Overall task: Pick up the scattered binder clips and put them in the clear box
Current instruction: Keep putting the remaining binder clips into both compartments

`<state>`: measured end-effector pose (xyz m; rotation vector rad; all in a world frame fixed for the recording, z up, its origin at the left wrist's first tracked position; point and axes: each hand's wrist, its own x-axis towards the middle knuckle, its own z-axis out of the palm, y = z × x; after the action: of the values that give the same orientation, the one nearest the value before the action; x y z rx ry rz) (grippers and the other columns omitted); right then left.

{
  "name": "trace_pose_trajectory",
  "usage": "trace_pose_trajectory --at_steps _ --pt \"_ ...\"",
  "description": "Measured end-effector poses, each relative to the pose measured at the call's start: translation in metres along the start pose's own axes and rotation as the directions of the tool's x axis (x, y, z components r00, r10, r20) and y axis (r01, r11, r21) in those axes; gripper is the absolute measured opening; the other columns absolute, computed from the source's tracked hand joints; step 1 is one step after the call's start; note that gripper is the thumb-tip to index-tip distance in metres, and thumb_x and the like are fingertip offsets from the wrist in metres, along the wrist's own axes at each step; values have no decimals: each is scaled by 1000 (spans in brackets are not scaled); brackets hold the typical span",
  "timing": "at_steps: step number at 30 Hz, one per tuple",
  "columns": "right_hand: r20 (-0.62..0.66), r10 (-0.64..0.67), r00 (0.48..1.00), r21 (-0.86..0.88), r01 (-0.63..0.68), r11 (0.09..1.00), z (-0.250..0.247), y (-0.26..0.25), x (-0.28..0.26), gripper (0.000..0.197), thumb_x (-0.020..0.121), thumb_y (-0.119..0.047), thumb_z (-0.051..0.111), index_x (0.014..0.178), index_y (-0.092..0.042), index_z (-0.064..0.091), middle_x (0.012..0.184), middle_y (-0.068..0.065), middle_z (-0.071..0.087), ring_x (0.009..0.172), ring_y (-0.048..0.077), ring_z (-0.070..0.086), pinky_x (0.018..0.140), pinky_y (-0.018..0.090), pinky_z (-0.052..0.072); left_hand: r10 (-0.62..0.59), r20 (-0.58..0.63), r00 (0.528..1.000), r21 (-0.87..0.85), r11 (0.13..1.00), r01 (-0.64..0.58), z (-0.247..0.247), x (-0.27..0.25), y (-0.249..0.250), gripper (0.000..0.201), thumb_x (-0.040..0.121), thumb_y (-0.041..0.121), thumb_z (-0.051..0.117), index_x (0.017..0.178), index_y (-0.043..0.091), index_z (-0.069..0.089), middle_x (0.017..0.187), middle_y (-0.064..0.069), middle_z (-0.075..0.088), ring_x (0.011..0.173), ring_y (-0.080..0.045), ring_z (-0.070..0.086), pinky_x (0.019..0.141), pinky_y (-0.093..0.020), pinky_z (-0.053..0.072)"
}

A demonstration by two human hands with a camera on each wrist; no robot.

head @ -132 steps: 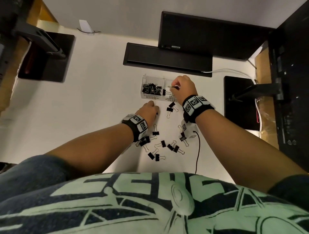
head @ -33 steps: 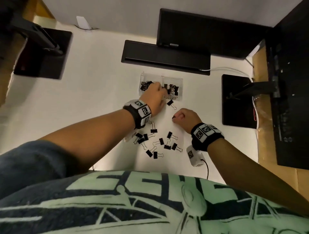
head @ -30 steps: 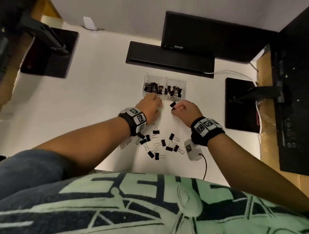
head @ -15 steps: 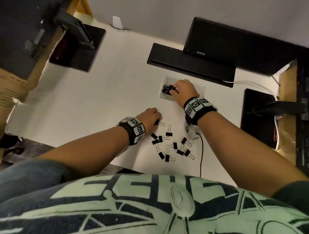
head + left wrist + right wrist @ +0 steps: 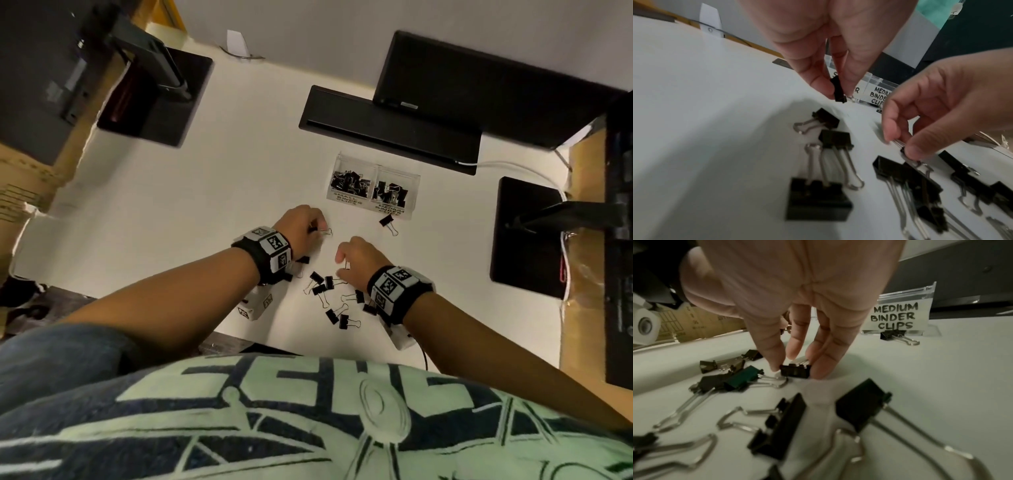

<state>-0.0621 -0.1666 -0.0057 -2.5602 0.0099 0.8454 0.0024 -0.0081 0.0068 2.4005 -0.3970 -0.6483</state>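
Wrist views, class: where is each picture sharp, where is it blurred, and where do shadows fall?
Left wrist view: the left hand pinching a small clip is fairly sharp; the nearest clips blur, and a soft shadow lies under the hand. Right wrist view: the "MEDIUM BINDER CLIPS" label reads crisply; foreground clips smear; the right hand shades the table.

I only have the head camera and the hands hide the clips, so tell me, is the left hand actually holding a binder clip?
Observer: Yes. In the left wrist view the left hand pinches a small black binder clip in its fingers, clear of the table.
Operator: And the other hand?
Observer: The right hand pinches a second clip by its black body, low on the table.
Operator: Which compartment is the stray clip by?
Observer: It lies at the foot of the compartment labelled MEDIUM BINDER CLIPS.
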Motion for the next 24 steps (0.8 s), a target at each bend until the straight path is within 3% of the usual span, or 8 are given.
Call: trace_pose_trajectory --at_steps 5,9,12,14,15,16,18,24 --pt "-85 -21 996 155 34 987 -3 -2 -1 21 78 -11 65 99 -12 65 98 0 43 83 15 50 76 24 42 -38 128 991 95 995 26 -5 -3 -16 31 86 -4 51 88 17 72 104 -3 66 95 -22 62 79 -26 47" --pt "-129 -84 988 206 109 972 -3 -9 -5 14 84 -14 61 93 -13 71 97 3 52 86 13 50 75 21 38 53 146 988 203 976 -82 0 -11 -29 28 81 -9 56 93 10 72 105 -10 60 101 -28 58 84 -31 47" --pt "-46 -151 987 98 155 983 2 -15 -9 22 86 -11 51 82 -14 73 91 6 63 88 20 56 81 31 49 124 135 983 254 955 -155 5 -17 -31 27 81 -4 50 98 5 70 107 -14 57 102 -31 54 81 -37 49" --pt "-25 -176 984 42 177 983 6 -14 -11 22 84 -9 50 70 -15 66 82 5 58 88 27 54 86 37 49 115 169 979 303 939 -162 7 -21 -30 24 82 5 53 102 7 67 111 -12 53 104 -29 50 75 -35 45" --pt "-5 -176 984 10 176 984 7 -14 -13 18 85 -12 53 88 -4 69 89 6 56 96 28 52 90 36 46 107 194 975 328 930 -168 8 -23 -30 24 82 9 55 104 7 66 113 -11 52 106 -28 48 74 -35 45" --pt "17 -178 984 -31 178 983 7 -13 -15 19 86 -16 57 100 -13 70 100 8 55 105 27 48 93 34 44 106 215 971 344 922 -177 9 -24 -31 25 82 12 57 106 8 64 114 -10 50 107 -27 46 74 -36 46" --pt "48 -191 980 -96 195 976 10 -9 -17 33 86 -22 62 117 -11 62 116 9 52 115 24 43 98 33 42 109 235 966 358 914 -190 10 -24 -32 27 83 13 57 108 6 63 116 -11 49 108 -27 45 77 -39 50" --pt "-34 -236 971 -54 234 971 17 -4 -17 23 84 -18 65 105 -9 63 108 9 52 107 22 44 88 27 40 165 272 948 457 845 -278 13 -20 -32 27 92 6 48 116 2 59 117 -15 51 109 -32 47 79 -41 48"
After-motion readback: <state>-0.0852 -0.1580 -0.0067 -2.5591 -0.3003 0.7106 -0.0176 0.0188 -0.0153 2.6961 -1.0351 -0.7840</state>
